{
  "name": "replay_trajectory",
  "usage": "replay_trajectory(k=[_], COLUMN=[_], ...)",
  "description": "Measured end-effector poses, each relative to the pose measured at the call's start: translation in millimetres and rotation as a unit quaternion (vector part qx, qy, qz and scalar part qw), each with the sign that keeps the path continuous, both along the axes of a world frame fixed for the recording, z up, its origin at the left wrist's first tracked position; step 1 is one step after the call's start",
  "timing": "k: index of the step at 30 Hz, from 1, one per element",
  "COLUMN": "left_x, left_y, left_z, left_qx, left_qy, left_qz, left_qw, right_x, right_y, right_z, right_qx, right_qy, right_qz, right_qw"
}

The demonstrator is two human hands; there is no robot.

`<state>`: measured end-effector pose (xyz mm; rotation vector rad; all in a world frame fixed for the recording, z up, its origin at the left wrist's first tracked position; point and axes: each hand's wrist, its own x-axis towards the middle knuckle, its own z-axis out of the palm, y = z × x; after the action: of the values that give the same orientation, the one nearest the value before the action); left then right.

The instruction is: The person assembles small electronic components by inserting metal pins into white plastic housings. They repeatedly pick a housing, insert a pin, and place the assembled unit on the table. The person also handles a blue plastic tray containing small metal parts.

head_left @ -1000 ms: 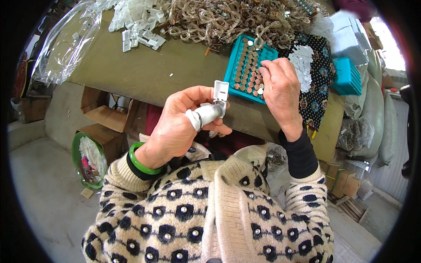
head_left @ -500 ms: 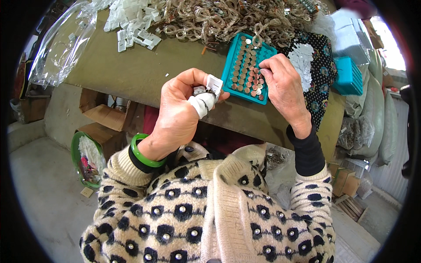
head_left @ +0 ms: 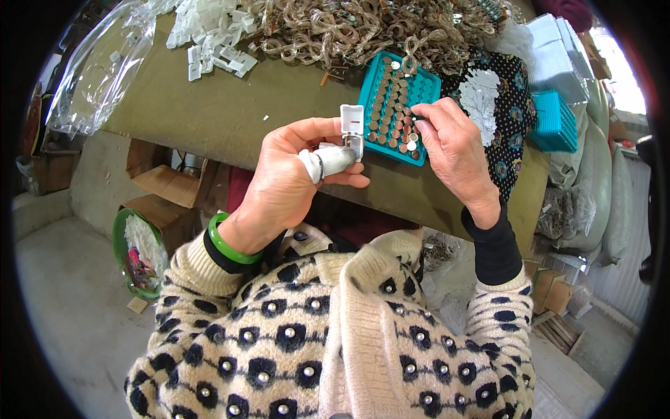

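My left hand [head_left: 279, 167] is closed around a small white plastic case [head_left: 352, 120] with its hinged lid swung up. A white wrapping with dark marks [head_left: 326, 163] covers one digit of that hand and lies across the case's lower part, hiding some of its inside. Just right of it on the table lies a teal tray [head_left: 367, 91] holding rows of small round button cells [head_left: 384, 112], silvery and copper-toned. Over the tray's right edge, my right hand [head_left: 453, 143] pinches thumb and forefinger together on a button cell, mostly hidden by the fingertips.
Bundles of brownish wire [head_left: 335, 31] heap along the table's far side, beside loose white plastic cases [head_left: 216, 42]. Flat white pieces [head_left: 479, 94] lie on a dark patterned cloth [head_left: 506, 150]. Stacked teal trays [head_left: 556, 122] stand at the right. A green basin [head_left: 124, 251] sits lower left.
My left hand has turned the case so its open inside faces me more. My right hand has drawn slightly toward me along the tray's right side, fingers still pinched.
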<state>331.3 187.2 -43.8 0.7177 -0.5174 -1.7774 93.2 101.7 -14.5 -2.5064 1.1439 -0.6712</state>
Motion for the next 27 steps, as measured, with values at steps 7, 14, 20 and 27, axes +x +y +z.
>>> replay_trajectory(k=[7,14,20,27], left_x=[-7,-11,-18,-18], left_y=[-2,-6,-7,-3], left_z=[6,11,10,10], left_qx=[-0.025,-0.046,-0.039,-0.025], left_qy=[-0.016,-0.095,-0.123,-0.124], left_qz=[0.03,0.045,0.046,0.048], left_qw=[0.999,0.993,0.991,0.991], right_x=[-2,21,48,47], right_y=[-5,17,38,42], right_z=[1,9,11,15], right_qx=[0.019,-0.008,-0.169,-0.089], right_qy=[0.024,-0.096,-0.068,-0.134], right_qz=[0.011,-0.018,0.072,0.039], right_qw=[0.999,0.995,0.981,0.986])
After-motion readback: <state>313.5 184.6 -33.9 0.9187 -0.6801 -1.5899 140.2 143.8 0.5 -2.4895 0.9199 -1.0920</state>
